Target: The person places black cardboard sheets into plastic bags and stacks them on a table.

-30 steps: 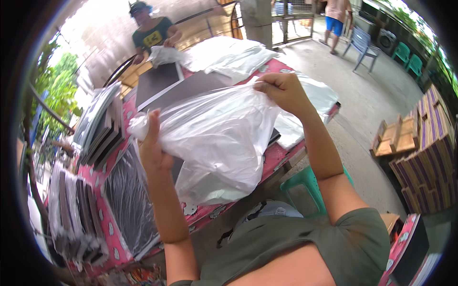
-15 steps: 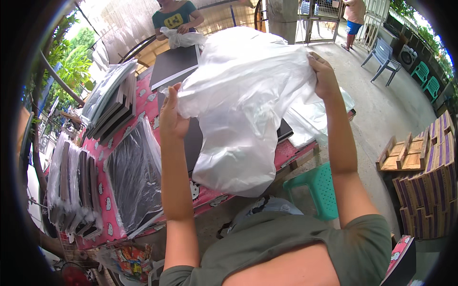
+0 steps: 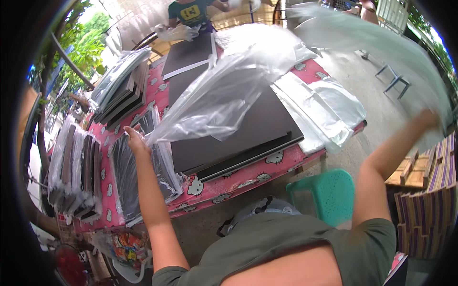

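Note:
My left hand is over the left part of the table, closed at the gathered corner of a clear plastic bag. This bag spreads up and to the right above a stack of flat black panels. Far out to the right, my right hand is smeared by motion. From it a second thin plastic bag billows in an arc toward the far side. White plastic bags lie flat at the table's right end. Under and beside my left hand are plastic-wrapped black panels.
A pink patterned cloth covers the table. Wrapped panels and dark boards stand at the left. Across the table is a person in a green shirt. A green stool and stacked wooden pieces are at the right.
My hands have moved apart, the left down and leftward, the right far out to the right. The bunched plastic has parted into two pieces, uncovering the black panels. The person opposite has raised an arm.

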Available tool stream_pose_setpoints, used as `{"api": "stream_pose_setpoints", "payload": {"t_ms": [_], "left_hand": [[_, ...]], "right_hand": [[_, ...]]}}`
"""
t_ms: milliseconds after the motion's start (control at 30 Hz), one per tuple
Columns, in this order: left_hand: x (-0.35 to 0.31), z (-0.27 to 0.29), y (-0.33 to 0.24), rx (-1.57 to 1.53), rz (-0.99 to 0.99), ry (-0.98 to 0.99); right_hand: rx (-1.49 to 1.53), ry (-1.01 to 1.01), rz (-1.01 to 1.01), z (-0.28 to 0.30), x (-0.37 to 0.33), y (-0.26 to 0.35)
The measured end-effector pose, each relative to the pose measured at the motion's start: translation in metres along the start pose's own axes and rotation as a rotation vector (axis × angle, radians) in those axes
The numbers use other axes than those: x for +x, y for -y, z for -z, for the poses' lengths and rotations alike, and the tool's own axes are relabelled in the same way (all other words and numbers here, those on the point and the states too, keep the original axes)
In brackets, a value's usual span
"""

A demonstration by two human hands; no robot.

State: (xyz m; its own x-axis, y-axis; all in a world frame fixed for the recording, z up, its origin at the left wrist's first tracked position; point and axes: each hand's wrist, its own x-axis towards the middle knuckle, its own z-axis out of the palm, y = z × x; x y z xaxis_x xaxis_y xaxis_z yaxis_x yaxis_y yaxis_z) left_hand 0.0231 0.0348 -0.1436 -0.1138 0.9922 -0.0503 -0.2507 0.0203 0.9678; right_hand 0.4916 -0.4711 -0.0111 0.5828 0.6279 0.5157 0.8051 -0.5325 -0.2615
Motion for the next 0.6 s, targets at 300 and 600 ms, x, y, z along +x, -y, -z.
{"api": "stream_pose_setpoints", "payload": {"t_ms": [300,600], "left_hand": [[-0.032,-0.038,-0.008,-0.222,0.010,0.561],[-0.155,-0.046,-0.090,-0.022,-0.114,0.729]], "right_hand": [[-0.341,0.601,-0.023,-0.233,-0.082,-0.074],[0.397,0.004,0.659,-0.090,0.012,0.209]]}}
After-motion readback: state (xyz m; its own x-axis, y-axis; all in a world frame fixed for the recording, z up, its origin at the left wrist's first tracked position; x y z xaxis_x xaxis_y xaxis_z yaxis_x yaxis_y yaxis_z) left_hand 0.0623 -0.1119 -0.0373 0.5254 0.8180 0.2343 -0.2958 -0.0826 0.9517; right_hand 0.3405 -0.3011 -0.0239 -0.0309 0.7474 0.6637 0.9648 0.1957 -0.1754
